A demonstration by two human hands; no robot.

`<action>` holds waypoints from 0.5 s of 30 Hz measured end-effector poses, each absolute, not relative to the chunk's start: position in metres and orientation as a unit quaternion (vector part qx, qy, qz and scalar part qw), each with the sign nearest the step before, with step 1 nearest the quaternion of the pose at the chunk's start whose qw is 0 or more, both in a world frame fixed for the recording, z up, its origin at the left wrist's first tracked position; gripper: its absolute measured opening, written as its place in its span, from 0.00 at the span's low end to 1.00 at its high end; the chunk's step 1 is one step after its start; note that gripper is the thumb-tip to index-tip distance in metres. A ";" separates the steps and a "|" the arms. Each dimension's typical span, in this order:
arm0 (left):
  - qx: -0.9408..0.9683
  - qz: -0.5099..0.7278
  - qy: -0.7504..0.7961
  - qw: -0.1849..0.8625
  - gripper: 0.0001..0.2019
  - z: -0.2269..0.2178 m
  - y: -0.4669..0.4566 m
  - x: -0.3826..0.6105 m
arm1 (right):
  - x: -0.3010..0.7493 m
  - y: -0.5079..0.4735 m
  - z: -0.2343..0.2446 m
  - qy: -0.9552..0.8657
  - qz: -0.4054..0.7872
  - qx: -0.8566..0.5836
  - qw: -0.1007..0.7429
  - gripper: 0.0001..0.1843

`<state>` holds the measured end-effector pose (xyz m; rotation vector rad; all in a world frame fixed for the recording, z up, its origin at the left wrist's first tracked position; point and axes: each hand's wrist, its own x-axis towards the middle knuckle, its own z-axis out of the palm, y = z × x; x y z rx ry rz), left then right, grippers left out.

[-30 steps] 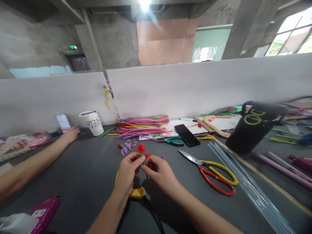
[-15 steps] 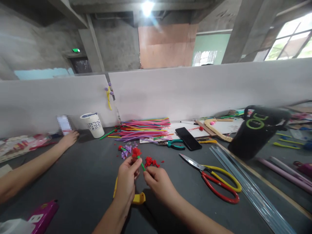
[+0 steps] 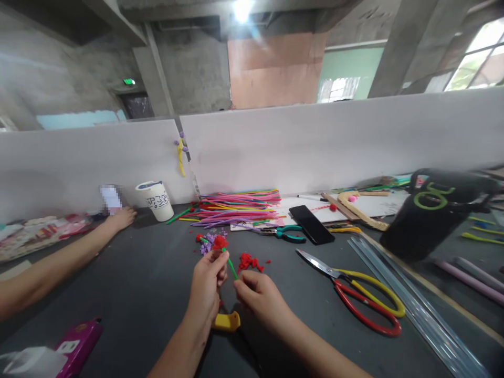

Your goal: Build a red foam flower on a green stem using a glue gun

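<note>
My left hand [image 3: 207,286] pinches a small pipe-cleaner flower just under its red head [image 3: 219,243]. My right hand [image 3: 258,299] pinches the lower end of the flower's green stem [image 3: 232,269]. Both hands hover just above the dark table [image 3: 129,283]. A little heap of red pieces [image 3: 249,261] lies right behind my right hand. Purple pieces [image 3: 207,243] and another red bloom [image 3: 199,238] lie behind the flower. A yellow tool [image 3: 226,322] sits on the table under my left wrist.
Red-and-yellow scissors [image 3: 354,291] lie to the right, beside clear rods [image 3: 409,304]. Behind are teal pliers [image 3: 285,233], a black phone [image 3: 311,224], a pipe-cleaner stack [image 3: 236,207], a paper cup [image 3: 154,200] and a black bottle [image 3: 425,215]. Another person's arm [image 3: 63,257] rests at left.
The red bits that were between my fingers now lie on the table. My right hand has slid down the green stem to its lower end; my left still holds the top.
</note>
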<state>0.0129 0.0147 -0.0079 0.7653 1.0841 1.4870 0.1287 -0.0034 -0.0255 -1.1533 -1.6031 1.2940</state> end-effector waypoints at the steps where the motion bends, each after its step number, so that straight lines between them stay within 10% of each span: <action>1: 0.321 0.625 0.454 0.549 0.15 -0.008 0.015 0.013 | 0.129 -0.004 -0.025 -0.624 0.513 -0.448 0.383 0.13; 15: 0.294 0.611 0.421 0.602 0.17 -0.004 0.017 0.009 | 0.130 -0.005 -0.023 -0.658 0.488 -0.413 0.399 0.14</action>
